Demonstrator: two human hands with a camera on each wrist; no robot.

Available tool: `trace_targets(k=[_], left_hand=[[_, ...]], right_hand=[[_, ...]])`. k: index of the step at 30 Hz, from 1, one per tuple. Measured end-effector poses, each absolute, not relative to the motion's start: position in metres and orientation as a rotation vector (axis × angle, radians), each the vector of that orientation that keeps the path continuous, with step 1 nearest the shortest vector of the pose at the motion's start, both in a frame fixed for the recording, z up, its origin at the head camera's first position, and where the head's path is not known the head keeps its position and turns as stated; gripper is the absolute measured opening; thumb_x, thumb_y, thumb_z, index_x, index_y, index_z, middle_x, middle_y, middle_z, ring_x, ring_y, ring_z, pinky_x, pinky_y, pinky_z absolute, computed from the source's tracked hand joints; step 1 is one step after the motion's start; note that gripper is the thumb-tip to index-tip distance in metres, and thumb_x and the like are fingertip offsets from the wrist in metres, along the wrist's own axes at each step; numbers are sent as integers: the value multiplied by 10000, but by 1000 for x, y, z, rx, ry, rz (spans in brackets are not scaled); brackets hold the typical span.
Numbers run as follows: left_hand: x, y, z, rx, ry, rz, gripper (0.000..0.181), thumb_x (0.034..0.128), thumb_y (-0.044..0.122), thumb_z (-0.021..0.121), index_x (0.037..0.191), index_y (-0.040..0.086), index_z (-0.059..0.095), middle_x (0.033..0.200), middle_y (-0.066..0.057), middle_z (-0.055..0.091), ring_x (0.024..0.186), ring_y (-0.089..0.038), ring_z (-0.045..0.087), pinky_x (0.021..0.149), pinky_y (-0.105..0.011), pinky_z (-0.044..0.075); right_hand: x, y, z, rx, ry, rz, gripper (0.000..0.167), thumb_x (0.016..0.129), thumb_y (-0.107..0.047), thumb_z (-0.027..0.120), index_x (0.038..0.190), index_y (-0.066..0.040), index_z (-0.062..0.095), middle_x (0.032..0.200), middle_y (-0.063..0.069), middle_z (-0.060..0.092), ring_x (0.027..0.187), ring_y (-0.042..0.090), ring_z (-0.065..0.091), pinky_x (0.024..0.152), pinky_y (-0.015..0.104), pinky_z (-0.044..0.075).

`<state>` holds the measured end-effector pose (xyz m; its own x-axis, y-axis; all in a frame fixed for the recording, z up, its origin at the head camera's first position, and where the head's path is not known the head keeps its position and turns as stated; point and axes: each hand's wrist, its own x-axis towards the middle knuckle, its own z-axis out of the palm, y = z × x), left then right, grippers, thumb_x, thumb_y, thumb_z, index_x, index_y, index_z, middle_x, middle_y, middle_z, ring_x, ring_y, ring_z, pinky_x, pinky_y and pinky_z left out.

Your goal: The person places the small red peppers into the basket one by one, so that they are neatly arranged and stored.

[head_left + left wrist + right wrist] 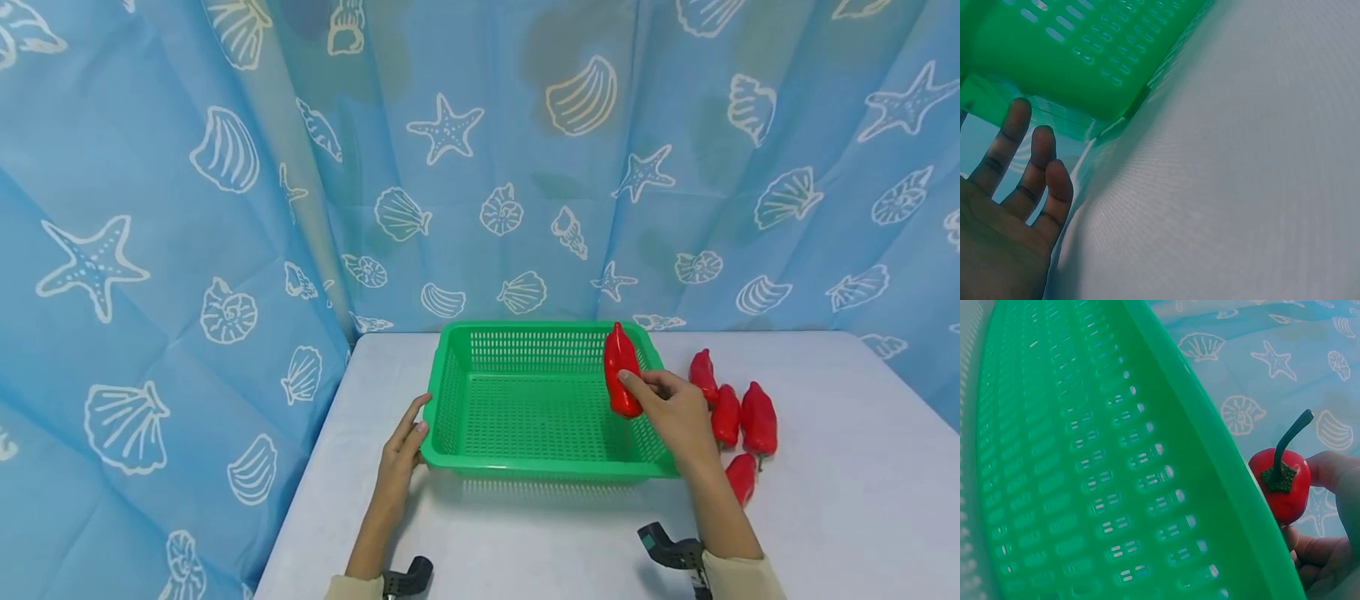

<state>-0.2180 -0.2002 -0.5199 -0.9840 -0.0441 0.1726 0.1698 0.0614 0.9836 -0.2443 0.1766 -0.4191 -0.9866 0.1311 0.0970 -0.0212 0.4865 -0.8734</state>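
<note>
A green plastic basket [540, 468] with slotted walls stands on the white table. My right hand [678, 417] pinches a long red pepper [621, 375] between thumb and fingers, above the basket's right end. In the right wrist view the pepper [1282, 503] shows its dark green stem toward the camera, beyond the basket's rim [1210, 437]. My left hand [403, 450] is at the basket's left side, fingers spread and fairly straight, fingertips at the rim. The left wrist view shows the left hand [1016, 206] palm side, near the basket's wall [1085, 56].
Several red peppers [759, 421] lie on the table [847, 500] to the right of the basket. A blue curtain [480, 183] with white shell and starfish prints hangs behind the table and along its left side.
</note>
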Motion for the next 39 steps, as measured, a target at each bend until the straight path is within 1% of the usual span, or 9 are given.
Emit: trace_targets(k=[4,8,13,17,23,29,33,36,39], left_hand=[[-218,-200,-519,-112,-2161,-2054,433,1053,437,474,1484,408,455,1191,-87,607,908,-207,621,773,-333,522],[-218,-200,-519,-95,-2157,-2064,425,1048,450,478,1472,427,462,1167,-94,603,900,-212,620,770,-341,523],[-218,-200,-519,-94,-2168,-2053,432,1050,441,476,1480,412,461,1166,-83,598,912,-214,619,788,-356,522],[-218,-200,-517,-105,-2172,-2056,436,1050,440,474,1485,408,456,1141,-96,597,925,-224,615,801,-364,519],[-220,-200,-518,-118,-2179,-2047,431,1049,450,472,1479,422,457,1109,-96,598,911,-217,610,783,-345,519],[-220,-199,-520,-124,-2193,-2044,442,1053,444,467,1493,396,451,1102,-98,613,893,-203,613,773,-337,516],[-218,-199,-521,-114,-2179,-2060,432,1052,439,473,1483,409,457,1048,-109,601,874,-209,612,768,-337,520],[-219,-200,-521,-125,-2170,-2067,429,1055,432,472,1482,407,455,1024,-123,591,871,-214,608,773,-339,521],[-221,-201,-521,-137,-2174,-2059,427,1058,431,467,1483,408,450,1028,-132,587,879,-220,603,780,-340,518]], right_hand=[[-245,171,-419,-90,-2576,1514,687,903,-522,697,1350,-15,577,1214,195,616,1084,331,561,733,276,526],[-245,166,-419,-69,-2584,1507,673,902,-511,705,1344,-18,584,1186,188,623,1063,329,570,735,291,529],[-245,160,-422,-49,-2588,1526,651,908,-501,701,1326,-13,594,1170,187,635,1040,323,583,732,285,529],[-247,153,-426,-32,-2594,1548,633,915,-513,686,1292,-11,610,1148,178,644,1010,315,587,729,289,526],[-249,141,-428,-4,-2593,1589,601,931,-508,667,1253,-1,634,1094,158,655,964,288,584,732,326,522],[-249,125,-432,61,-2636,1582,570,936,-495,667,1215,1,653,1027,122,663,915,264,585,691,324,507],[-254,113,-433,138,-2682,1535,541,925,-502,680,1140,-6,678,973,87,679,864,242,597,646,330,502],[-259,105,-432,183,-2716,1495,486,924,-477,691,1083,-18,697,925,64,688,814,230,593,613,339,485],[-264,99,-429,219,-2755,1464,444,931,-448,692,1064,-25,704,889,51,687,773,222,586,596,343,471]])
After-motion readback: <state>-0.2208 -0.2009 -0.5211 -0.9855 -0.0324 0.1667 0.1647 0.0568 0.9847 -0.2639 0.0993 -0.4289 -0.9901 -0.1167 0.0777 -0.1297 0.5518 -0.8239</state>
